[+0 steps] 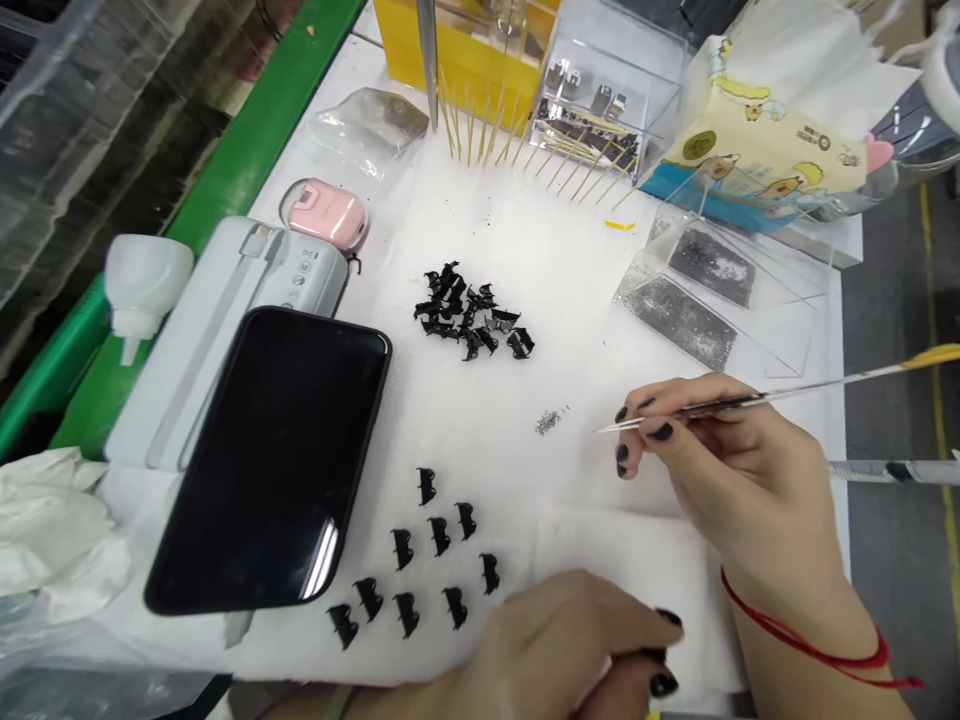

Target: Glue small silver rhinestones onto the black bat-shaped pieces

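Right hand (pixel 739 470) with tool (pixel 757 399) near grey specks (pixel 547 422)

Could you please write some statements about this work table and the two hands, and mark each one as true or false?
1. The right hand holds a thin metal tool. True.
2. The phone has a lit screen. False: the screen is dark.
3. Single black parts lie set out apart, near the left hand. True.
4. The pile of black parts lies inside a clear box. False: it lies loose on the white pad.
5. The pink case is open. False: it is closed.
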### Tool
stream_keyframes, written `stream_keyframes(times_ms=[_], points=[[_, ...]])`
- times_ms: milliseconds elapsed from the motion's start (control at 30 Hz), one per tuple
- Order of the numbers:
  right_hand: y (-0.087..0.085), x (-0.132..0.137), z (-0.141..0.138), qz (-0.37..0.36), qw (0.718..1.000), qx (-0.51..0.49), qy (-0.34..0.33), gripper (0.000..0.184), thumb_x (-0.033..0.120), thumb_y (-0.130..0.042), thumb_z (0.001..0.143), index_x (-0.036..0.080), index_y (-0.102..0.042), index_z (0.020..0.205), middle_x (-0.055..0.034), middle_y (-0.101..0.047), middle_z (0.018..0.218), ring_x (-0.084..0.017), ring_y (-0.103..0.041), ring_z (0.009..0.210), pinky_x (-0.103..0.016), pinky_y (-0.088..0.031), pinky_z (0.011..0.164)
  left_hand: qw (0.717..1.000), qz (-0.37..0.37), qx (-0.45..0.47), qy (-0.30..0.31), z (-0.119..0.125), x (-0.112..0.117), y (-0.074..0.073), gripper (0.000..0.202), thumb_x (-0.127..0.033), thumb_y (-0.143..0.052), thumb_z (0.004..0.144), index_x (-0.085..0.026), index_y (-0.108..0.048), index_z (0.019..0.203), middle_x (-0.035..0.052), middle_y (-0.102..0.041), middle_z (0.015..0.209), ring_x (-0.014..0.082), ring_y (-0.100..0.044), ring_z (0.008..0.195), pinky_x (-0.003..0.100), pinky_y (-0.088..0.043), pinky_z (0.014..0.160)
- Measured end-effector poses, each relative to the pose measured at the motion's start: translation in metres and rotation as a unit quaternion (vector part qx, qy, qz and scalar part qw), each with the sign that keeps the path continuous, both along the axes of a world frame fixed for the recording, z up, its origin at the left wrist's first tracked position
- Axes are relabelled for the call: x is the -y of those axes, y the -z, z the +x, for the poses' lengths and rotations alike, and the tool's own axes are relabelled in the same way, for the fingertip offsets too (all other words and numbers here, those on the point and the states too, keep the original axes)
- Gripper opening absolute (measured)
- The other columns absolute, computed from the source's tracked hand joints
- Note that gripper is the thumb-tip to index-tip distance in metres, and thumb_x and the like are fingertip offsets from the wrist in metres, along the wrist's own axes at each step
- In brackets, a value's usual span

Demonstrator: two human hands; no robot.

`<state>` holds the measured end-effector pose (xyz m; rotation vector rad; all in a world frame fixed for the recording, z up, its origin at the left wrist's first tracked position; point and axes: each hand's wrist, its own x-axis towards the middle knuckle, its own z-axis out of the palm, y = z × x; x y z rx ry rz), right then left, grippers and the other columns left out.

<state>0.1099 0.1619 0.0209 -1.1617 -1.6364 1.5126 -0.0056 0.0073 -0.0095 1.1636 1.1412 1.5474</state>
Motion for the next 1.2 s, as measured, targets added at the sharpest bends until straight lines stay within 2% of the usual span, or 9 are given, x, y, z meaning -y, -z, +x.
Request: stream_keyframes(times_ms=[133,233,333,433,533,600,667,800,1200], points=[[-0.016,0.018,0.028,-0.019,0.998,-0.043,-0.031,0.009,0.017,-0.073,0.100,0.025,-0.075,0.098,-0.0022,-0.071,0.095,-0.013,-0.073,0.069,-0.024,-0.061,0.062,0.991,-0.128,0.040,0.030,-0.006,-0.003,-0.013,0.022,-0.003,-0.063,0.093,-0.017,-0.070,0.108,0.0066,-0.077,0.079,0.0150,-0.076,0.059,0.015,-0.062,0.056],[-0.014,0.033,0.046,-0.063,0.993,-0.087,-0.047,0.007,0.018,-0.070,0.102,0.026,-0.072,0.101,-0.0009,-0.068,0.092,-0.012,-0.071,0.066,-0.025,-0.060,0.060,0.982,-0.170,0.073,0.037,-0.007,0.002,-0.014,0.023,-0.008,-0.064,0.097,-0.023,-0.069,0.113,0.0023,-0.077,0.082,0.0126,-0.077,0.061,0.013,-0.062,0.058],[-0.004,0.045,0.053,-0.084,0.984,-0.147,-0.051,0.005,0.024,-0.068,0.104,0.025,-0.069,0.100,0.0004,-0.066,0.089,-0.010,-0.066,0.059,-0.026,-0.058,0.058,0.982,-0.173,0.073,0.031,-0.007,0.004,-0.011,0.032,-0.006,-0.067,0.097,-0.029,-0.070,0.117,-0.0019,-0.078,0.087,0.0099,-0.079,0.065,0.012,-0.063,0.065],[0.004,0.052,0.050,-0.036,0.985,-0.154,-0.067,0.004,0.025,-0.067,0.106,0.026,-0.067,0.101,0.0010,-0.066,0.091,-0.007,-0.059,0.056,-0.024,-0.054,0.057,0.983,-0.172,0.063,0.022,-0.008,0.002,-0.013,0.035,-0.004,-0.069,0.095,-0.031,-0.072,0.116,-0.0032,-0.080,0.092,0.0102,-0.081,0.070,0.012,-0.065,0.069],[0.008,0.055,0.048,0.010,0.985,-0.146,-0.090,0.007,0.020,-0.062,0.107,0.026,-0.063,0.105,0.0001,-0.065,0.097,-0.008,-0.064,0.068,-0.022,-0.057,0.064,0.985,-0.168,0.042,0.016,-0.008,0.000,-0.016,0.038,-0.002,-0.069,0.095,-0.032,-0.073,0.117,-0.0045,-0.081,0.092,0.0097,-0.081,0.072,0.012,-0.066,0.072],[0.010,0.057,0.048,0.021,0.982,-0.152,-0.109,0.012,0.015,-0.057,0.108,0.026,-0.060,0.109,-0.0002,-0.064,0.100,-0.010,-0.069,0.081,-0.021,-0.058,0.071,0.986,-0.166,0.026,0.009,-0.008,-0.001,-0.017,0.038,-0.001,-0.069,0.095,-0.031,-0.074,0.117,-0.0055,-0.081,0.093,0.0081,-0.081,0.071,0.011,-0.066,0.073],[0.011,0.057,0.048,0.032,0.979,-0.156,-0.127,0.015,0.011,-0.054,0.107,0.025,-0.058,0.110,0.0005,-0.064,0.101,-0.009,-0.069,0.086,-0.019,-0.058,0.075,0.985,-0.171,0.012,0.006,-0.008,0.000,-0.018,0.036,-0.001,-0.070,0.095,-0.031,-0.074,0.115,-0.0063,-0.081,0.092,0.0069,-0.081,0.071,0.009,-0.065,0.074],[0.011,0.058,0.047,0.056,0.977,-0.146,-0.146,0.015,0.010,-0.055,0.106,0.024,-0.056,0.108,0.0012,-0.063,0.097,-0.009,-0.068,0.088,-0.019,-0.057,0.077,0.983,-0.185,-0.012,-0.005,-0.008,0.002,-0.019,0.036,-0.001,-0.071,0.095,-0.031,-0.075,0.115,-0.0072,-0.082,0.092,0.0071,-0.081,0.072,0.009,-0.066,0.074],[0.011,0.059,0.046,0.064,0.975,-0.142,-0.159,0.020,0.005,-0.054,0.104,0.025,-0.053,0.108,0.0021,-0.062,0.095,-0.008,-0.064,0.083,-0.016,-0.054,0.075,0.981,-0.188,-0.042,-0.022,-0.007,0.002,-0.020,0.033,-0.002,-0.075,0.093,-0.030,-0.075,0.111,-0.0081,-0.081,0.083,0.0081,-0.081,0.068,0.008,-0.065,0.069]])
